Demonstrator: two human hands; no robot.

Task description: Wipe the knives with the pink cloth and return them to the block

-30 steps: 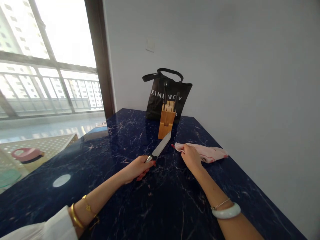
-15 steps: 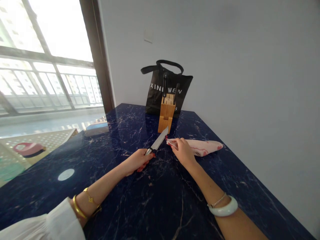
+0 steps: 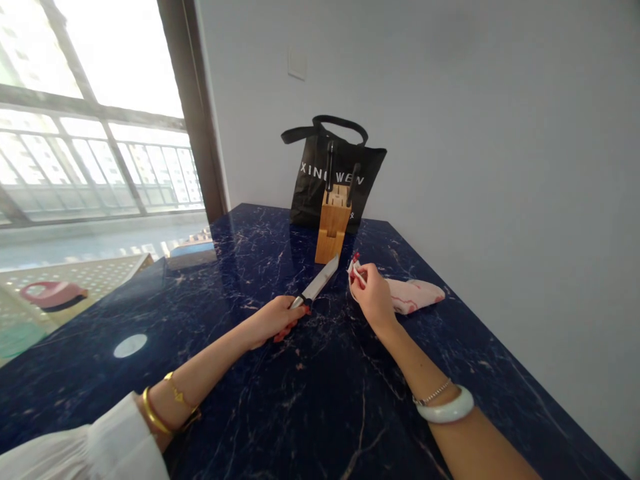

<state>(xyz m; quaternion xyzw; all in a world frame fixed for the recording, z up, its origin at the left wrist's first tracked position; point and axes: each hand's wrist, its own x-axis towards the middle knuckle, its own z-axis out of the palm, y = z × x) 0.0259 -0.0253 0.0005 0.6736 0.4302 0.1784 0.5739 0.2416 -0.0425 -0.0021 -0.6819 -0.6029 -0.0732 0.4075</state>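
My left hand (image 3: 279, 319) is closed round the handle of a kitchen knife (image 3: 321, 279), whose blade points forward and to the right, its tip near the foot of a wooden knife block (image 3: 330, 232). Two dark handles stick up from that block. Between the fingers of my right hand (image 3: 373, 297) is the near end of a pink and white cloth (image 3: 415, 295). The rest of the cloth trails to the right over the table. A gap separates the blade from the cloth.
A black tote bag (image 3: 311, 177) stands behind the knife block against the wall. The dark blue marbled table (image 3: 310, 407) has a round white patch (image 3: 131, 346) on its left side. Beyond its left edge lie a pink-lidded thing (image 3: 54, 295) and a perforated cream surface (image 3: 110, 272).
My right hand has moved slightly right, away from the blade, drawing the cloth's end with it; its fingers are more curled. My left hand and the knife have hardly moved.
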